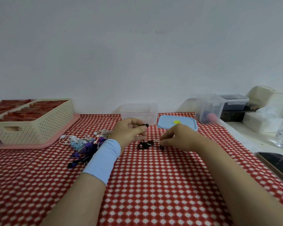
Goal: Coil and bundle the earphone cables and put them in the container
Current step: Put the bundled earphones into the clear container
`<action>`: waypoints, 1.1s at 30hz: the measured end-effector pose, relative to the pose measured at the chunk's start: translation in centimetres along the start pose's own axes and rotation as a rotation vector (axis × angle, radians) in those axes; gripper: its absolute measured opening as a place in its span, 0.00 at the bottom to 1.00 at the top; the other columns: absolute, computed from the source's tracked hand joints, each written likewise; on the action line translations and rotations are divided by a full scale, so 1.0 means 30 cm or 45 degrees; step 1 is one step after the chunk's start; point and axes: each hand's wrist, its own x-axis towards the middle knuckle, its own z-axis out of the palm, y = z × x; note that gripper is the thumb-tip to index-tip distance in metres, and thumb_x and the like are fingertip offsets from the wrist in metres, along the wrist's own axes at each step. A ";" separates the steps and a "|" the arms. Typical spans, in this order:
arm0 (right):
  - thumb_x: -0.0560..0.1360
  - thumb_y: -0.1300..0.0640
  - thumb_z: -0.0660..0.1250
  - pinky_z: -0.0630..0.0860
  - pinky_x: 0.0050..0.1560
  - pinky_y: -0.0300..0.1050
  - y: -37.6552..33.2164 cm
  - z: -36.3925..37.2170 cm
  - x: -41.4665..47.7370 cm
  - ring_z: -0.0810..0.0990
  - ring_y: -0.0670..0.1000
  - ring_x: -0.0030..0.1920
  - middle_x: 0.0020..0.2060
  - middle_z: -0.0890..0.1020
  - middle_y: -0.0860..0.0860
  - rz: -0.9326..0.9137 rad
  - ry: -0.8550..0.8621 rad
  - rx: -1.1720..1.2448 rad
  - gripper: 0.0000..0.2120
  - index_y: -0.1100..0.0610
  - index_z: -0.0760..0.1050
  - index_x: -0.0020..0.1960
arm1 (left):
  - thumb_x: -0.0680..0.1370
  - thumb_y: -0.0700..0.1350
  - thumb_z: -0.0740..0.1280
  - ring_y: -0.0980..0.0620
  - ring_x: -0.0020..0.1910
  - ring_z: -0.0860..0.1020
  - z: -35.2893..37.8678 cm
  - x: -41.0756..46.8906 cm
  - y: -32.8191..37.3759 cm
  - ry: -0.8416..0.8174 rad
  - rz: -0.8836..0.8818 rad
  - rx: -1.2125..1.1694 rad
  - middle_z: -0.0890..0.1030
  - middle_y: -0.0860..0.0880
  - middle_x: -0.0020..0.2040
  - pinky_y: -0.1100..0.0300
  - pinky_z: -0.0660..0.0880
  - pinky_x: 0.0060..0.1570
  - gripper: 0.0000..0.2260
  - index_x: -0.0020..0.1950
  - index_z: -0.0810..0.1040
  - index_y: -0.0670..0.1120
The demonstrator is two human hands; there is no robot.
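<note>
Container (139,112) at 12 o'clock on table (153,176), lid (177,126) just beside it at 1, basket (39,128) on tray (44,145) at 10, earphone pile (87,142) at 9, cable (144,145) central between left hand (129,129) and right hand (178,136), phone (278,165) at 4.

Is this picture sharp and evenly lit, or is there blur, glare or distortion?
Head view: light is soft and even, no strong glare; the wide lens skews the basket and phone at the edges; the black earphone looks slightly blurred.
</note>
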 end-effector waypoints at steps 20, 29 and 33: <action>0.78 0.54 0.69 0.78 0.58 0.47 0.079 -0.050 0.018 0.80 0.47 0.52 0.53 0.85 0.44 0.156 0.156 -0.333 0.08 0.45 0.86 0.52 | 0.73 0.45 0.76 0.56 0.50 0.80 0.012 0.005 -0.023 -0.129 0.245 0.725 0.81 0.58 0.50 0.60 0.78 0.53 0.11 0.50 0.81 0.61; 0.75 0.56 0.72 0.79 0.56 0.46 0.064 -0.050 0.012 0.81 0.45 0.49 0.48 0.86 0.44 0.124 0.265 -0.205 0.05 0.47 0.86 0.47 | 0.72 0.47 0.76 0.64 0.45 0.78 0.006 0.014 -0.031 -0.090 0.269 0.898 0.80 0.60 0.46 0.74 0.70 0.44 0.11 0.54 0.85 0.53; 0.75 0.58 0.73 0.78 0.52 0.36 0.047 -0.035 0.014 0.81 0.41 0.46 0.45 0.85 0.44 0.010 0.419 0.058 0.06 0.50 0.85 0.50 | 0.73 0.45 0.76 0.60 0.46 0.78 0.006 0.011 -0.032 -0.072 0.280 0.896 0.80 0.59 0.48 0.65 0.76 0.50 0.14 0.58 0.83 0.55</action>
